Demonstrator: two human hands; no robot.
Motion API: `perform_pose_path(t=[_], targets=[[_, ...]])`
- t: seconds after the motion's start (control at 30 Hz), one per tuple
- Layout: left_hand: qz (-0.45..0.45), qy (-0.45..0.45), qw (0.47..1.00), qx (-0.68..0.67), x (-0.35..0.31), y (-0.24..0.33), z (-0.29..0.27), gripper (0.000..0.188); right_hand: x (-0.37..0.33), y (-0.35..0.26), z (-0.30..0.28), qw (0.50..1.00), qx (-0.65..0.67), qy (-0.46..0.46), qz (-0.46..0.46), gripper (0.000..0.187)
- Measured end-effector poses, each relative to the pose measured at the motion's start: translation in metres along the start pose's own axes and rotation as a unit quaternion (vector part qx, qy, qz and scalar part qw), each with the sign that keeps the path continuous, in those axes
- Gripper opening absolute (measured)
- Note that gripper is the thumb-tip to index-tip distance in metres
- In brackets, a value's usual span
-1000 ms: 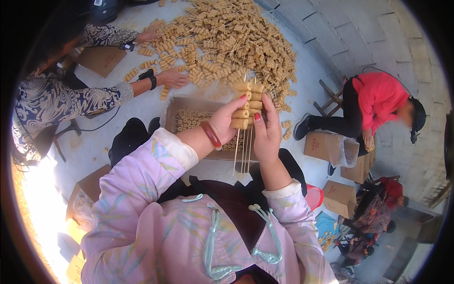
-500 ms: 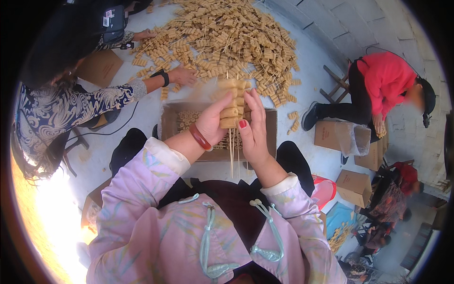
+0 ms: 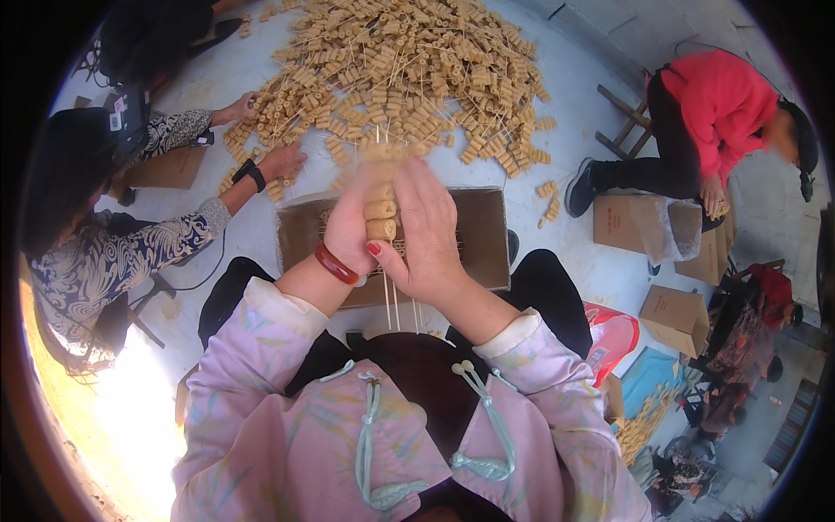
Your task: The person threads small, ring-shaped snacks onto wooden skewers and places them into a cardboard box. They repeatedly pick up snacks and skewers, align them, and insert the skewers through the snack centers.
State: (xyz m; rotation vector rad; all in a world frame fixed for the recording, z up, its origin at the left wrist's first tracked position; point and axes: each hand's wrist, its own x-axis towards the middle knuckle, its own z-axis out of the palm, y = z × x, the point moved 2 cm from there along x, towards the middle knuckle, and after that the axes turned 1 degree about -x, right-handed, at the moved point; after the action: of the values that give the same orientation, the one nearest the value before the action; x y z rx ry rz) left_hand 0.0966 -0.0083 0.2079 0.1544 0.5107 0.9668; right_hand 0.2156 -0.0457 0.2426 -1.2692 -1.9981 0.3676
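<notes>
A small bunch of skewers threaded with tan, ridged rolled pieces (image 3: 380,228) stands between my two palms, its bare sticks pointing back toward me. My left hand (image 3: 346,228) presses on it from the left, with a reddish-brown bangle at the wrist. From the right, my right hand (image 3: 431,228) closes against the bunch, its red-nailed thumb lying across the lower pieces. The upper end of the bunch is blurred. Below my hands sits an open cardboard box (image 3: 484,248); packed skewers inside it are mostly hidden by my hands.
A large heap of similar skewers (image 3: 409,70) covers the floor ahead. At left, a person in a patterned sleeve (image 3: 156,230) reaches to the heap's edge. At right, a person in red (image 3: 722,104) bends beside a cardboard box (image 3: 622,224) with a plastic liner. Another box (image 3: 674,319) stands nearer.
My hands and the bunch have shifted left and are closer together, the right hand now covering more of it. The co-worker's hands at left have moved left along the heap.
</notes>
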Motion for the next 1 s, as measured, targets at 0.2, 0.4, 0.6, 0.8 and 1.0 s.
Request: perform_pose_path(t=[0.2, 0.4, 0.6, 0.8, 1.0], targets=[[0.002, 0.019, 1.0, -0.008, 0.016, 0.02, -0.005, 0.061, 0.043, 0.097, -0.044, 0.992, 0.052, 0.098, 0.066, 0.048], [0.039, 0.041, 0.998, 0.038, 0.026, 0.029, -0.014, 0.066, 0.039, 0.286, -0.039, 0.953, -0.021, -0.087, 0.288, 0.032], [0.064, 0.113, 0.989, 0.069, 0.044, 0.038, -0.028, 0.069, 0.012, 0.397, 0.039, 0.915, -0.232, -0.292, 0.153, 0.034], [0.098, 0.165, 0.979, 0.072, 0.06, 0.05, -0.033, 0.08, 0.008, 0.447, 0.102, 0.899, -0.331, -0.277, -0.076, 0.019], [0.085, 0.19, 0.977, 0.049, 0.067, 0.051, -0.036, 0.088, -0.005, 0.465, 0.119, 0.819, -0.39, -0.416, -0.061, 0.017]])
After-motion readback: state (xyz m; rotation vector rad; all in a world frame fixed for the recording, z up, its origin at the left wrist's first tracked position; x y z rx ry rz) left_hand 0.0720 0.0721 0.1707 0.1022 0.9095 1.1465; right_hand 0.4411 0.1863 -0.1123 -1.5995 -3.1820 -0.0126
